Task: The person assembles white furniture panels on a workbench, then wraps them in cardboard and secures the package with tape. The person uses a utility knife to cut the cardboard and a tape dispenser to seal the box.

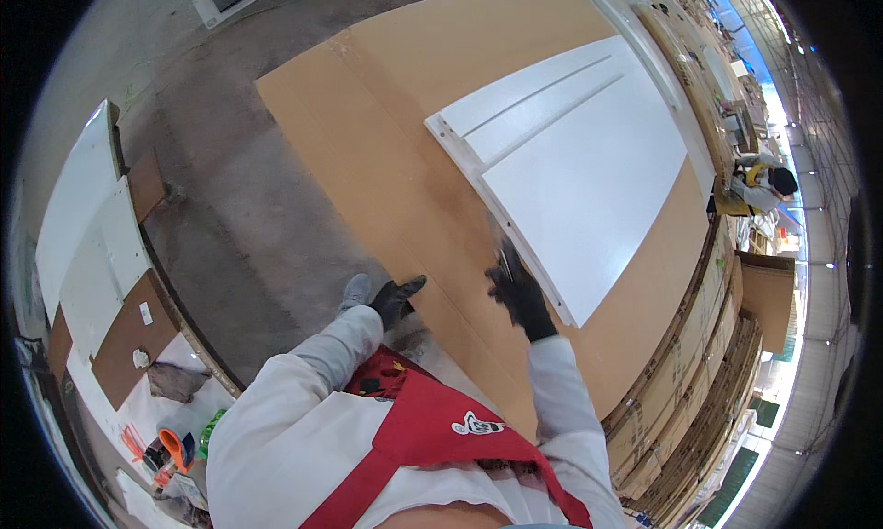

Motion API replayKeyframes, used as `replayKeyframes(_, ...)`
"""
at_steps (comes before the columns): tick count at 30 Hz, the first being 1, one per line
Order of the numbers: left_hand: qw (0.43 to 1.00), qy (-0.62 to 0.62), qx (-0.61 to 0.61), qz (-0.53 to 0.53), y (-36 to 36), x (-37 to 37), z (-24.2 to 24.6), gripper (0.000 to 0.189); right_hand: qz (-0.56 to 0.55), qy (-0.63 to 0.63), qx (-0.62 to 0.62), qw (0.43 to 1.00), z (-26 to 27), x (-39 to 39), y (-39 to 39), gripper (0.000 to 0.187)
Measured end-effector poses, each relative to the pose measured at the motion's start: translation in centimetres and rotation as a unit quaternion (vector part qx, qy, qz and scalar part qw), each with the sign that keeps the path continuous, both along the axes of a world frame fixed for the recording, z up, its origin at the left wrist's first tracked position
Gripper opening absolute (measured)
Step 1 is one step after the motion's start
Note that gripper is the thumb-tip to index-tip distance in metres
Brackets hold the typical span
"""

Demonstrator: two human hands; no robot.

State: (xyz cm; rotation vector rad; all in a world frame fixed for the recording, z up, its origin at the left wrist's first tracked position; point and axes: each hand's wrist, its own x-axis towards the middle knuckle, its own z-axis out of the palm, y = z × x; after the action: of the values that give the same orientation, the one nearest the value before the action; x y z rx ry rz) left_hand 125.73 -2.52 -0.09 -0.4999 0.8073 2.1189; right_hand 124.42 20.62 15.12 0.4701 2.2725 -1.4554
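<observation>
A white panel (586, 163) with two long grooves lies on a large cardboard sheet (386, 142). Holes show along the panel's near edge. My right hand (521, 287), in a black glove, is beside that edge and holds a slim metallic tool (507, 263), whose exact kind I cannot tell. My left hand (397, 301), also gloved in black, is at the cardboard's near left edge with thumb and fingers apart and nothing seen in it. I wear white sleeves and a red apron (441, 418).
At the left, a bench (96, 253) bears white and brown boards, a grey cloth (176, 382), an orange item (176, 449) and a green one. Stacked cardboard (697, 391) stands at the right. Another person (759, 184) is farther off at the right.
</observation>
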Motion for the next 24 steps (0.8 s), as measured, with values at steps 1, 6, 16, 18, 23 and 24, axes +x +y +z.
replayKeyframes(1, 0.997, -0.031, 0.045, 0.047, 0.4, 0.3, 0.3, 0.040, 0.046, 0.017, 0.045, 0.998, -1.7, -2.1, -0.5, 0.063)
replayKeyframes(6, 0.999, -0.011, 0.024, 0.027, 0.4, 0.4, 3.8, 0.037, 0.211, 0.190, 0.200, 0.938, -5.9, -10.1, -2.1, 0.057)
replayKeyframes(16, 0.998, 0.034, 0.023, 0.041, 0.4, 0.6, 4.6, 0.043, 0.321, 0.138, 0.284, 0.893, -5.4, -14.9, -4.0, 0.055)
replayKeyframes(18, 0.999, 0.019, 0.018, 0.037, 0.4, 0.5, 4.5, 0.043, 0.317, 0.143, 0.287, 0.892, -5.4, -15.4, -4.4, 0.056)
replayKeyframes(23, 0.999, -0.002, 0.015, 0.039, 0.5, 0.3, 4.6, 0.043, 0.313, 0.183, 0.262, 0.894, -7.0, -16.0, -3.9, 0.053)
replayKeyframes(24, 0.999, -0.002, 0.019, 0.042, 0.6, 0.5, 3.8, 0.043, 0.319, 0.164, 0.280, 0.891, -6.6, -16.2, -4.3, 0.051)
